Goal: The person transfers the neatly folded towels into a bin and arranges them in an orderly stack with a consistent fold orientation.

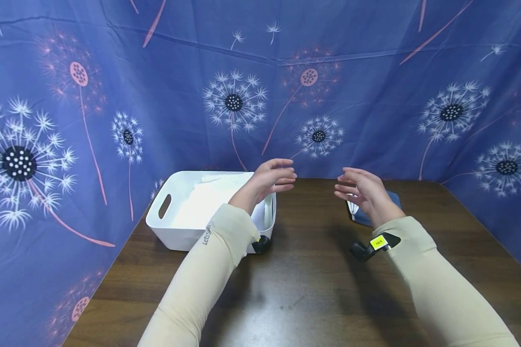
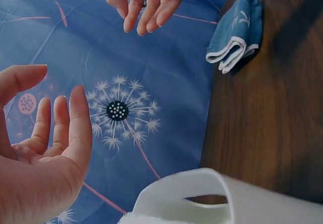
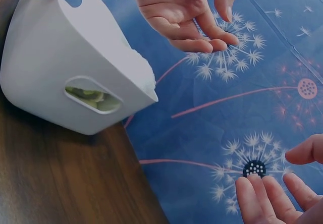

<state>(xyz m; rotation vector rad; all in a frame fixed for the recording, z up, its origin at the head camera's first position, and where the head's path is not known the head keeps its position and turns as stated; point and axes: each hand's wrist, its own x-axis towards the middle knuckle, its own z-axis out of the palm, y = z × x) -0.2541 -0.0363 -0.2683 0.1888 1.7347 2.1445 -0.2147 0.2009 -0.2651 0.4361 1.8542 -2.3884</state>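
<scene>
Both hands are raised over the table with palms facing each other and fingers loosely bent. The left hand (image 1: pixel 269 179) hovers by the right end of a white basket (image 1: pixel 174 236) and holds nothing. Inside the basket lies white cloth (image 1: pixel 208 200); through its side handle hole something yellow-green (image 3: pixel 91 97) shows. The right hand (image 1: pixel 366 193), holding nothing either, is above and in front of a folded blue towel (image 2: pixel 237 30) with white edging. In the head view this hand partly hides the towel.
The brown wooden table (image 1: pixel 304 289) runs back to a blue curtain (image 1: pixel 178 96) printed with dandelions, which also hangs at the left and right sides. A black wrist camera mount (image 1: pixel 362 251) juts from the right sleeve.
</scene>
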